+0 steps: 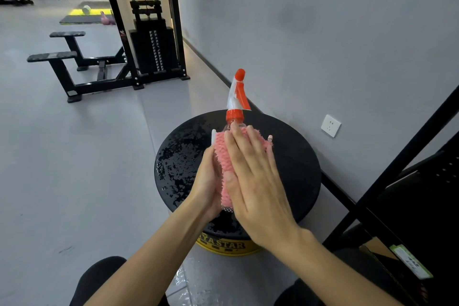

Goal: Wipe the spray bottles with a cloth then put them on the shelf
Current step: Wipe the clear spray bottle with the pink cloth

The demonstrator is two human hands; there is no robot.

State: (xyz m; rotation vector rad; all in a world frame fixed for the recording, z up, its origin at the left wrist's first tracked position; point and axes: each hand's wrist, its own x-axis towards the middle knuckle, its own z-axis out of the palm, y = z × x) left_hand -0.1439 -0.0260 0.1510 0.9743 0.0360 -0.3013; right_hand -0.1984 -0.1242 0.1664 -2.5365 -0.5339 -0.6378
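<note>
Two hands on one spray bottle [235, 124] here, held up over a round black stool [293, 166] that sits against the grey wall [323, 32]. Most of the bottle is wrapped in a pink cloth [227, 156], so only the clear neck, the orange collar and the orange-and-white trigger head poke out at the top, pointing up and away. Can't tell if there's any liquid inside, the cloth covers the whole body.

Left hand [207, 181] is cupped around the left side of the wrapped bottle, fingers curled behind it and mostly out of sight. Right hand [250, 176] lies flat over the cloth with fingers stretched out and pressed together, thumb tucked against the cloth lower down. So both are holding the cloth against the bottle, one gripping, one pressing.

Stool top is dotted with water drops, mainly on its left half. Its base is yellow with lettering that's partly blocked by the wrists, I can only read "YASTAR". Floor just in front of it looks wet too.

Right edge shows a black shelf frame [402, 156], cut off, with a green-labelled thing [409, 266] I can't make out. A white wall socket [330, 125] sits beside the stool. Gym machine [151, 40] stands further back.
</note>
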